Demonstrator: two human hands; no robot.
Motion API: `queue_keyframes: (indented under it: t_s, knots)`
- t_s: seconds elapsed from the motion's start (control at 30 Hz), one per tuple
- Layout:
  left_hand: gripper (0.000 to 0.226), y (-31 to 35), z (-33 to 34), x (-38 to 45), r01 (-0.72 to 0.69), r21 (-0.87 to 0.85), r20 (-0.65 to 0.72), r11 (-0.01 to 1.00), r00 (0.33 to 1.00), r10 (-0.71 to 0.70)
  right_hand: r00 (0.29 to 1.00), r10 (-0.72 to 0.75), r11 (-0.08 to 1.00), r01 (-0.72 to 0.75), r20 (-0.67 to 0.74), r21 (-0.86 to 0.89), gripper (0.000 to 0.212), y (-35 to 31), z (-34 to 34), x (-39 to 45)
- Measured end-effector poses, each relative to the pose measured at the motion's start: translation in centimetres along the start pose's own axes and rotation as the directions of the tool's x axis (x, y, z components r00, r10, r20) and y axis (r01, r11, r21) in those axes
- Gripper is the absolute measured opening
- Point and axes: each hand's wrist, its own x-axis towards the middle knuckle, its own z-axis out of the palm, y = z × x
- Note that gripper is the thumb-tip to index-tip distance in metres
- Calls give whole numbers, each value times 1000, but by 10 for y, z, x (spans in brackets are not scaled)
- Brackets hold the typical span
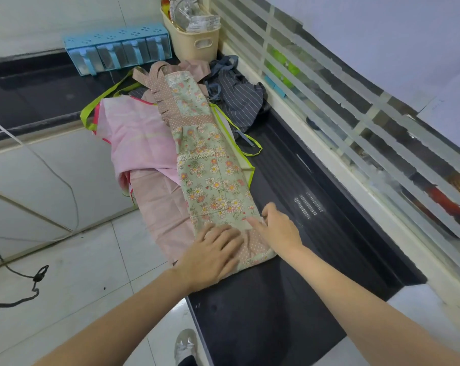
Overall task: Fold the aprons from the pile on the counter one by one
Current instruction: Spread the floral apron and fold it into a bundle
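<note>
Surface: dark, running near to far along the right, beside a slatted window.
Floral apron: folded into a long narrow strip, lying lengthwise, on top of the pile.
Pink apron: spread underneath, left edge hanging off.
Striped apron: bunched at the far right.
Spice rack: blue, far left.
Basket: cream, far end.
Left hand: grip open, flat, pressing the floral hem.
Right hand: grip open, fingers resting on the hem's right edge.

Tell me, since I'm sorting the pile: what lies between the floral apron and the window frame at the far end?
In the head view, a crumpled grey striped apron lies between the floral apron and the window frame.
</note>
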Motion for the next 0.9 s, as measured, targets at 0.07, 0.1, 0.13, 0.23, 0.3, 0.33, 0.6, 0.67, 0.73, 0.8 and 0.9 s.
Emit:
queue_keyframes:
  t_s: [0.07, 0.1, 0.13, 0.23, 0.3, 0.33, 0.6, 0.67, 0.73, 0.8, 0.9]
  knots:
    - [54, -1, 9, -11, 71, -63, 92, 995, 994, -65, 903, -387, 919, 362, -185, -157, 41, 7, -6, -7]
    - [56, -5, 13, -12, 115, -94, 108, 989, 989, -104, 776, -592, 799, 532, -216, -279, 40, 10, -9, -10]
    - [55, -10, 14, -11, 144, -127, 123, 981, 984, -128, 651, -744, 651, 652, -152, -389, 41, 16, -10, -11]
    - [43, -15, 19, -3, 141, -138, 106, 980, 986, -127, 539, -796, 350, 781, 276, -517, 56, 37, -3, -16]
    - [34, -15, 22, -2, 157, -142, 110, 977, 984, -142, 670, -637, 434, 721, 381, -541, 81, 42, 2, -16]
    - [31, -15, 23, -2, 179, -159, 124, 971, 979, -160, 719, -585, 475, 679, 375, -560, 89, 42, 5, -14]
    - [26, -23, -15, 19, 634, -721, 435, 280, 728, -530, 900, -345, 930, 366, 265, -31, 34, 7, -14, 9]
    - [40, -31, -31, 29, 615, -756, 612, -223, 544, -574, 948, -219, 975, 201, 232, 97, 18, -4, -25, 19]
    - [52, -40, -37, 33, 430, -764, 645, -482, 481, -593, 978, -90, 973, 45, 189, 227, 22, -12, -30, 26]
    - [48, -36, -42, 36, 331, -800, 599, -501, 491, -632, 989, 19, 924, -74, 146, 375, 26, -14, -28, 31]
    - [63, -24, -38, 36, 471, -833, 525, -289, 508, -684, 991, 125, 843, -127, 39, 523, 32, -18, -14, 34]
